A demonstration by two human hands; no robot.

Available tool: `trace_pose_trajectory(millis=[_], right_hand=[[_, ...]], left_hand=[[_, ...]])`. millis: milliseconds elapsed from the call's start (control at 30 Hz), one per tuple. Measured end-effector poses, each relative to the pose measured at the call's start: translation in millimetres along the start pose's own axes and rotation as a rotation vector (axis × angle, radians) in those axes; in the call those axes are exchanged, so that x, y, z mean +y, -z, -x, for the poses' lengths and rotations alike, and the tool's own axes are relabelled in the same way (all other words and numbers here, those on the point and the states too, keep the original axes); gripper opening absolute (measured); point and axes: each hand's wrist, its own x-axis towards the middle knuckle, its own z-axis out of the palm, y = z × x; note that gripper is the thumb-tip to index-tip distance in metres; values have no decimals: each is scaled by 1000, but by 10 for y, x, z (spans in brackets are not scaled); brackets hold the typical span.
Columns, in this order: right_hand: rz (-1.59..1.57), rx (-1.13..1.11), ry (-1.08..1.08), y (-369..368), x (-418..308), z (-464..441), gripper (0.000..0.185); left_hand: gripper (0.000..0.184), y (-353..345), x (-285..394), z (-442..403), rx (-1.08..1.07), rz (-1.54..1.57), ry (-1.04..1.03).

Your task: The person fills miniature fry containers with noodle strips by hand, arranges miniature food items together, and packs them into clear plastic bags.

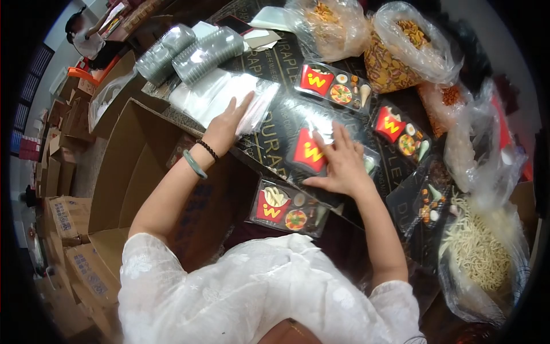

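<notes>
My left hand (230,119) lies with fingers stretched out on the edge of a stack of clear plastic bags (200,98). My right hand (342,165) rests, fingers spread, on a clear-wrapped toy food set with a red fries box (305,150), covering much of its contents. Another toy food set (274,205) lies close to my body at the table's near edge. Two similar sets are farther off, a fries-and-pizza set (334,86) behind my right hand and a tilted set (404,135) to its right.
Stacks of clear plastic trays (209,54) stand at the back left. Bags of small toy pieces (395,60) line the back; an open bag of pale toy fries (480,246) sits at right. An open cardboard box (134,166) is at left. Another person (89,43) works far left.
</notes>
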Motion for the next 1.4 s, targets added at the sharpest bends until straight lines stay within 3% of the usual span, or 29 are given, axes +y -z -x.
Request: trace_pose_trajectory(millis=[33, 67, 167, 267, 400, 600, 700, 900, 933, 1000, 1100, 1400], right_hand=[[14, -7, 2, 25, 12, 19, 97], [24, -10, 1, 17, 32, 38, 96], [-20, -71, -34, 78, 35, 9, 95], [-40, -22, -10, 90, 20, -7, 90], [-82, 3, 56, 125, -98, -73, 88], [-103, 41, 160, 127, -414, -306, 86], [-106, 38, 198, 108, -519, -444, 88], [-82, 40, 240, -22, -694, -806, 88], [-59, 142, 279, -98, -693, -877, 88], [-107, 47, 252, -154, -690, -1032, 88], [-110, 19, 232, -173, -673, -1119, 88], [-94, 81, 307, -127, -707, -1022, 88]], left_hand=[[65, 66, 32, 13, -37, -62, -111], [62, 57, 0, 19, -27, -50, -146], [51, -172, -309, 10, 224, 59, -274], [43, 34, -271, -22, 128, 239, -38], [43, 35, -268, -79, 317, 300, -44], [44, 148, -236, -68, 254, 208, -77], [46, 129, -385, -113, 292, -3, -342], [47, 81, -332, -102, 147, -42, -311], [48, 69, -346, -110, 113, -35, -307], [50, 78, -364, -129, 43, -22, -299], [44, 174, -372, -185, 75, 63, -372], [43, 206, -491, -109, 103, -77, -337]])
